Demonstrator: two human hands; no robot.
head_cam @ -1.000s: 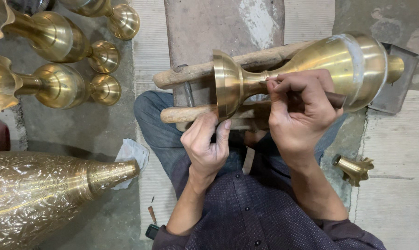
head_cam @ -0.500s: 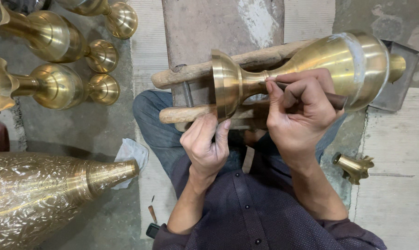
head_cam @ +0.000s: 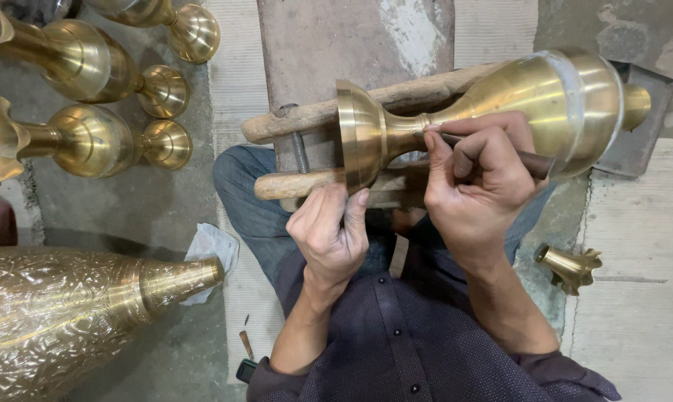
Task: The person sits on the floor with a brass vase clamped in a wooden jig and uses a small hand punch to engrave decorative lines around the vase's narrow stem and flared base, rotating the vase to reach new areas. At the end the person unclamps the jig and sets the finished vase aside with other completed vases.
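A plain brass vase (head_cam: 530,97) lies on its side across a wooden clamp stand (head_cam: 318,119) with two round bars and a metal screw. My left hand (head_cam: 330,234) grips the lower wooden bar and touches the rim of the vase's flared foot. My right hand (head_cam: 479,179) holds a dark-handled engraving tool (head_cam: 534,160), its tip set against the vase's narrow neck.
Several polished brass vases (head_cam: 91,138) lie at the upper left. A large engraved brass vessel (head_cam: 68,316) fills the lower left, by a white cloth (head_cam: 210,249). A small brass piece (head_cam: 567,266) sits on the floor at the right. A stone block (head_cam: 351,37) stands behind the clamp.
My right hand has shifted slightly along the vase's neck with the tool. My left hand and the vase stay in place.
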